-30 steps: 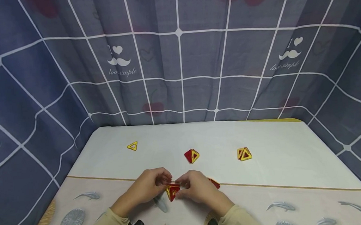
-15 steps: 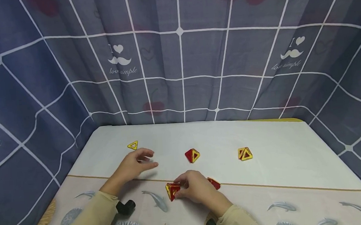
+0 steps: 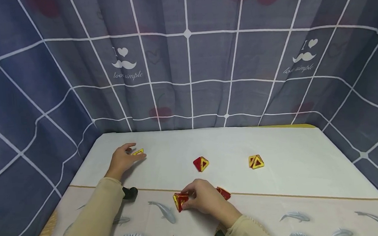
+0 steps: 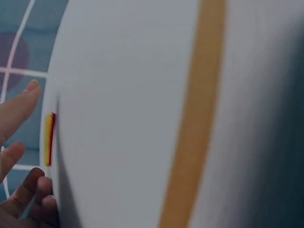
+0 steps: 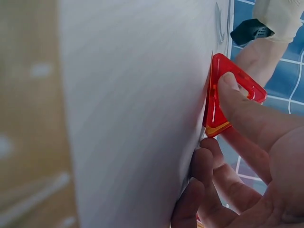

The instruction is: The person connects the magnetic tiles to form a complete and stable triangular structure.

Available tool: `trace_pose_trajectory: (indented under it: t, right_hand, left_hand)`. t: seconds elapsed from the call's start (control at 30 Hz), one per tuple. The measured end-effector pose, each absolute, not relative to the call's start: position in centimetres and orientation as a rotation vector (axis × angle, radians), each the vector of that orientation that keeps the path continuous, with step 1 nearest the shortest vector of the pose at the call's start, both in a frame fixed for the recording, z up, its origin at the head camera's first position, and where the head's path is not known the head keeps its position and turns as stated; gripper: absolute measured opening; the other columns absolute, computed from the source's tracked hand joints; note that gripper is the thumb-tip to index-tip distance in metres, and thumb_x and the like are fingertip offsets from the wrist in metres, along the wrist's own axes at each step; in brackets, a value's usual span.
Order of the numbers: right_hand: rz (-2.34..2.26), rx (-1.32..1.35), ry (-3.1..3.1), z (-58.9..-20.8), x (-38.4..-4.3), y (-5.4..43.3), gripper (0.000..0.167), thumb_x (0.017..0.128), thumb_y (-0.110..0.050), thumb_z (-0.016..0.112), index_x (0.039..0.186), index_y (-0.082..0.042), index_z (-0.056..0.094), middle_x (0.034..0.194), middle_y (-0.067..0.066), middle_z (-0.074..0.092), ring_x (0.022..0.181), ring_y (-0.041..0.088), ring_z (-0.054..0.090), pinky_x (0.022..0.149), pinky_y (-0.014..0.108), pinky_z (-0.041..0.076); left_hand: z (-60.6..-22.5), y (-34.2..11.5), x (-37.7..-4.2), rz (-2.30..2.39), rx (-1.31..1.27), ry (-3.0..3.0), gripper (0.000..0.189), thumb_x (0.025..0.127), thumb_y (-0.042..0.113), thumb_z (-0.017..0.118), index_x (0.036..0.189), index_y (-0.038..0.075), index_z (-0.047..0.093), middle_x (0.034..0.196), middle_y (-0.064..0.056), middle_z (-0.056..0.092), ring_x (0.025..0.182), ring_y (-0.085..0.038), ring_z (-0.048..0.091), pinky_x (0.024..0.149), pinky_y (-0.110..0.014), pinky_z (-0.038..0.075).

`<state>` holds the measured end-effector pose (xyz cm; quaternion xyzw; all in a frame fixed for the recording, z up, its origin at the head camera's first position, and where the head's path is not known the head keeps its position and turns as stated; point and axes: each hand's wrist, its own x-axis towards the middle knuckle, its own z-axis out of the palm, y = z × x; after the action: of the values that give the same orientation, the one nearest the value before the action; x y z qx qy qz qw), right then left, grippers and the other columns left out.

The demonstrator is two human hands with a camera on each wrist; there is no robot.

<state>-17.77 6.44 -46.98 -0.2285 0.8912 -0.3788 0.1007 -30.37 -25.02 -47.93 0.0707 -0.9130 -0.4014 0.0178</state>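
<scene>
In the head view, my left hand [image 3: 123, 162] is at a small yellow triangular tile [image 3: 138, 151] on the white surface. Its thumb and fingers are spread either side of the tile; the left wrist view shows the yellow and red tile [image 4: 49, 139] edge-on, with the fingers apart from it. At the front, my right hand [image 3: 206, 199] holds a small pyramid of red and yellow triangular tiles [image 3: 179, 201]. The thumb presses on its red face [image 5: 221, 62] in the right wrist view; the fingers behind it are partly hidden.
A red and yellow pyramid [image 3: 200, 164] stands mid-table, and a yellow one [image 3: 256, 161] farther right. Red tiles [image 3: 224, 193] lie just beyond my right hand, partly covered by it. A grid-patterned curtain [image 3: 171, 101] encloses the back and sides.
My left hand has left the pyramid and moved away to the far left, reaching the yellow tile. The right hand stays in place, still holding the pyramid.
</scene>
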Motion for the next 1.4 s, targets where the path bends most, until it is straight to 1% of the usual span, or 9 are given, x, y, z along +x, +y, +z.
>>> trace_pose_trajectory:
  t: [0.1, 0.3, 0.5, 0.73, 0.93, 1.07, 1.17, 1.27, 1.4]
  right_hand:
    - [-1.119, -0.675, 2.636, -47.0, -17.8, 6.3, 0.029, 0.075, -0.016, 0.090, 0.102, -0.010, 0.080, 0.086, -0.006, 0.062, 0.078, 0.009, 0.054, 0.071, 0.027, 0.045]
    - [-1.092, -0.661, 2.657, -47.1, -17.8, 6.2, 0.028, 0.075, -0.017, 0.090, 0.101, -0.012, 0.080, 0.086, -0.006, 0.062, 0.077, 0.008, 0.053, 0.070, 0.027, 0.045]
    - [-1.093, -0.626, 2.667, -47.2, -17.7, 6.0, 0.026, 0.075, -0.017, 0.090, 0.099, -0.010, 0.080, 0.085, -0.006, 0.062, 0.077, 0.008, 0.053, 0.071, 0.028, 0.045]
    - [-1.092, -0.581, 2.676, -47.2, -17.6, 5.9, 0.023, 0.076, -0.018, 0.089, 0.095, -0.008, 0.080, 0.086, -0.006, 0.064, 0.081, 0.008, 0.056, 0.076, 0.030, 0.048]
    - [-1.104, -0.561, 2.661, -47.1, -17.6, 6.1, 0.023, 0.077, -0.018, 0.089, 0.096, -0.008, 0.080, 0.087, -0.005, 0.064, 0.082, 0.009, 0.057, 0.077, 0.031, 0.048]
    - [-1.104, -0.563, 2.664, -47.0, -17.6, 6.2, 0.023, 0.077, -0.018, 0.089, 0.096, -0.008, 0.080, 0.087, -0.005, 0.065, 0.082, 0.009, 0.056, 0.076, 0.031, 0.047]
    - [-1.108, -0.560, 2.664, -46.9, -17.5, 6.2, 0.023, 0.077, -0.018, 0.089, 0.095, -0.008, 0.080, 0.087, -0.005, 0.065, 0.081, 0.009, 0.055, 0.075, 0.030, 0.047]
    - [-1.111, -0.554, 2.661, -46.9, -17.5, 6.2, 0.023, 0.077, -0.018, 0.089, 0.095, -0.008, 0.080, 0.087, -0.005, 0.064, 0.081, 0.009, 0.055, 0.075, 0.030, 0.046]
    - [-1.120, -0.568, 2.659, -47.0, -17.6, 6.2, 0.023, 0.076, -0.018, 0.090, 0.095, -0.009, 0.080, 0.085, -0.007, 0.065, 0.078, 0.007, 0.054, 0.073, 0.029, 0.046]
  left_hand:
    - [-48.4, -25.1, -30.6, -1.217, 0.254, -2.856, 0.075, 0.083, 0.035, 0.083, 0.144, 0.003, 0.052, 0.140, -0.028, 0.050, 0.127, -0.042, 0.046, 0.104, -0.054, 0.037]
    - [-48.8, -24.9, -30.7, -1.144, 0.227, -2.867, 0.065, 0.085, 0.031, 0.081, 0.138, 0.000, 0.058, 0.132, -0.027, 0.055, 0.122, -0.041, 0.050, 0.103, -0.052, 0.039]
    - [-48.7, -24.9, -30.8, -1.083, 0.214, -2.908, 0.058, 0.088, 0.027, 0.078, 0.133, -0.005, 0.061, 0.131, -0.027, 0.055, 0.123, -0.042, 0.050, 0.105, -0.051, 0.038]
    - [-48.7, -25.0, -31.0, -1.083, 0.230, -2.931, 0.055, 0.086, 0.027, 0.078, 0.129, -0.003, 0.064, 0.129, -0.025, 0.059, 0.120, -0.041, 0.052, 0.103, -0.050, 0.039]
    - [-48.5, -24.7, -30.9, -1.117, 0.218, -2.908, 0.050, 0.083, 0.025, 0.080, 0.124, -0.002, 0.066, 0.120, -0.021, 0.063, 0.110, -0.035, 0.056, 0.097, -0.048, 0.043]
    - [-48.3, -24.2, -30.6, -1.158, 0.178, -2.913, 0.049, 0.082, 0.025, 0.082, 0.122, 0.000, 0.067, 0.112, -0.016, 0.063, 0.101, -0.030, 0.056, 0.088, -0.044, 0.045]
    - [-48.1, -23.8, -30.2, -1.184, 0.137, -2.927, 0.047, 0.081, 0.025, 0.084, 0.119, 0.002, 0.068, 0.108, -0.013, 0.065, 0.097, -0.028, 0.057, 0.082, -0.040, 0.046]
    - [-47.9, -23.3, -29.7, -1.212, 0.063, -2.941, 0.045, 0.080, 0.024, 0.086, 0.117, 0.005, 0.070, 0.106, -0.011, 0.066, 0.097, -0.026, 0.059, 0.079, -0.037, 0.048]
    - [-47.9, -22.4, -29.0, -1.240, -0.049, -2.953, 0.043, 0.080, 0.025, 0.087, 0.117, 0.008, 0.071, 0.105, -0.007, 0.068, 0.098, -0.023, 0.061, 0.078, -0.037, 0.049]
